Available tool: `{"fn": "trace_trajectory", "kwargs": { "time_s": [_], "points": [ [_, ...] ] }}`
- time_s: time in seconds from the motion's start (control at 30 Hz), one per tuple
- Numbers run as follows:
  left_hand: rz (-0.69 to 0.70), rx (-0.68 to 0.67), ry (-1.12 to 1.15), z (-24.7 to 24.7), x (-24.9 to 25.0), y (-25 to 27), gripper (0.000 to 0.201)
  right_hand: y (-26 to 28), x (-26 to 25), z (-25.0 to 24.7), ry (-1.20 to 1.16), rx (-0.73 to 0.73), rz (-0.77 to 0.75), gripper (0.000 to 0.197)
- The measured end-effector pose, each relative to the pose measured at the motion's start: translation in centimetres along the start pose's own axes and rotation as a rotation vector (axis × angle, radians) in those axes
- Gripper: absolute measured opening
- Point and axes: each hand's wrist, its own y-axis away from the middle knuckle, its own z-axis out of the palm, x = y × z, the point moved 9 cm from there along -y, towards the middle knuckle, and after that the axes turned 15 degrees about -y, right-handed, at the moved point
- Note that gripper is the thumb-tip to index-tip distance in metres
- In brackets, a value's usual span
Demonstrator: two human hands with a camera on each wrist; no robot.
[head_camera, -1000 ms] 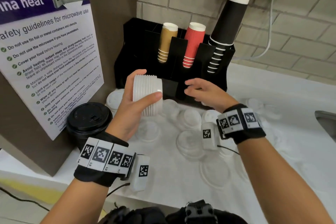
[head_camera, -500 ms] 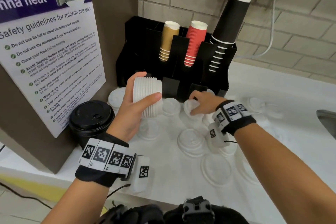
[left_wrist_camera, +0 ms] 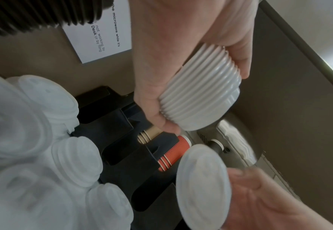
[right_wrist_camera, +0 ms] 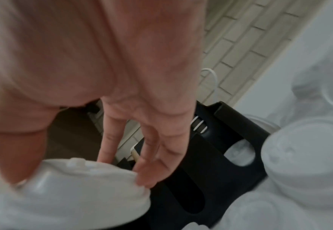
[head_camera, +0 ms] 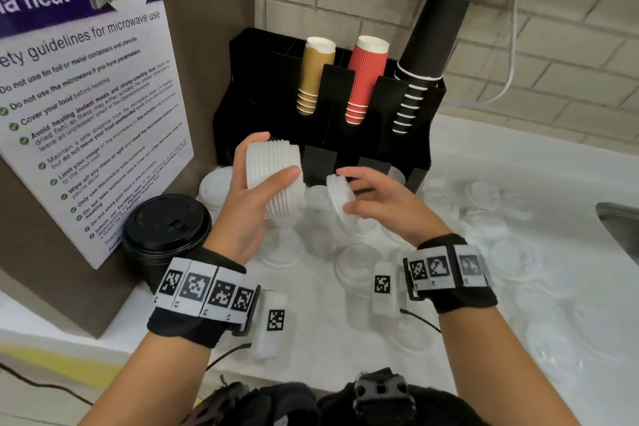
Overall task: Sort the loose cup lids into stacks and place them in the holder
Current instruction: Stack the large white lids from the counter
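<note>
My left hand (head_camera: 266,180) grips a stack of white lids (head_camera: 275,180), held on its side above the counter in front of the black holder (head_camera: 345,114); the same stack (left_wrist_camera: 199,99) fills the left wrist view. My right hand (head_camera: 349,188) pinches a single white lid (head_camera: 340,195) on edge, just right of the stack and apart from it; this lid (right_wrist_camera: 67,191) sits between thumb and fingers in the right wrist view. Several loose white lids (head_camera: 356,263) lie on the white counter below both hands.
The holder carries tan cups (head_camera: 313,76), red cups (head_camera: 364,79) and tall black cups (head_camera: 428,52). A stack of black lids (head_camera: 166,232) stands at the left by a board with a microwave notice (head_camera: 90,107). A sink edge (head_camera: 619,228) is at the right. More clear lids (head_camera: 553,339) spread rightward.
My right hand went down to the counter, picked up one white lid and lifted it toward the stack. The left hand kept the stack nearly still.
</note>
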Motion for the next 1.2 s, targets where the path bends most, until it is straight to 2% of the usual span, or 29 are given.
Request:
{"fn": "trace_trajectory", "kwargs": {
  "time_s": [0.1, 0.23, 0.3, 0.43, 0.53, 0.63, 0.73, 0.8, 0.93, 1.03, 1.13, 1.2],
  "points": [
    [0.021, 0.016, 0.019, -0.4, 0.3, -0.5, 0.054, -1.1, 1.0, 0.1, 0.12, -0.031, 0.094, 0.048],
    [0.03, 0.019, 0.019, -0.7, 0.4, -0.5, 0.054, -3.0, 1.1, -3.3, 0.24, 0.121, 0.093, 0.036],
    [0.036, 0.025, 0.017, -0.9, 0.4, -0.4, 0.055, -3.8, 1.8, -5.1, 0.327, 0.149, 0.133, 0.032],
    [0.04, 0.029, 0.024, -1.2, 0.6, -0.3, 0.055, -4.6, 4.5, -6.0, 0.684, -0.041, 0.297, 0.037],
    [0.047, 0.029, 0.017, -1.1, 0.9, -0.3, 0.055, -4.4, 6.1, -4.9, 0.75, -0.191, 0.393, 0.064],
    [0.043, 0.026, 0.01, -0.9, 0.9, -0.3, 0.055, -4.4, 7.3, -3.2, 0.896, -0.309, 0.404, 0.085],
    [0.039, 0.031, 0.008, -1.0, 0.8, -0.2, 0.057, -4.8, 7.9, -1.8, 1.053, -0.404, 0.356, 0.085],
    [0.039, 0.035, 0.009, -1.1, 0.8, -0.2, 0.058, -5.1, 7.4, -1.6, 1.041, -0.395, 0.294, 0.08],
    [0.041, 0.049, 0.0, -1.6, 0.9, -0.2, 0.06, -5.3, 5.1, -2.5, 0.833, -0.283, 0.17, 0.079],
    [0.036, 0.049, 0.002, -1.7, 0.8, -0.2, 0.061, -5.1, 3.1, -3.0, 0.772, -0.253, 0.118, 0.066],
    [0.041, 0.046, -0.007, -1.6, 0.9, -0.2, 0.06, -3.5, 2.7, -1.3, 0.761, -0.37, 0.155, 0.054],
    [0.048, 0.038, -0.012, -1.3, 1.0, -0.2, 0.057, -1.6, 4.1, 0.4, 0.865, -0.489, 0.268, 0.065]
  ]
}}
